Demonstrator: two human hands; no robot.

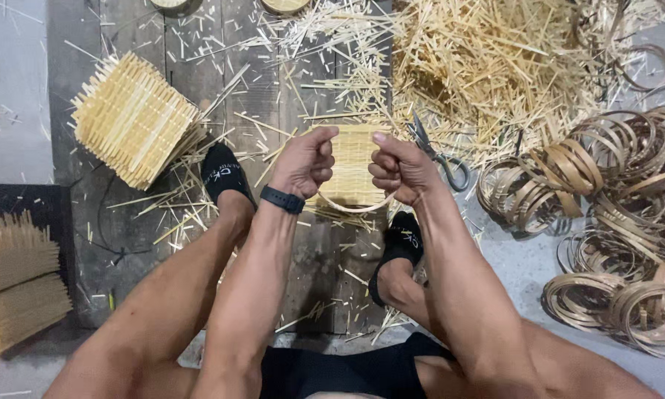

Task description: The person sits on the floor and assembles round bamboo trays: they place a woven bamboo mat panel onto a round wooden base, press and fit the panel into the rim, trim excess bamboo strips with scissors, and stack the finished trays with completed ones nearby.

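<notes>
worn plank floor [133, 244], grey concrete [14, 89]

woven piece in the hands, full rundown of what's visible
The woven piece is a pale straw-coloured mat of thin flat strips, likely bamboo, laid in a tight grid. A thin curved band runs along its lower edge, bowing downward like a hoop. It is held up between the left hand and the right hand, each closed on one side edge, thumbs on top. It hangs above the dark wooden boards, between the knees. The hands hide its side edges.
</notes>
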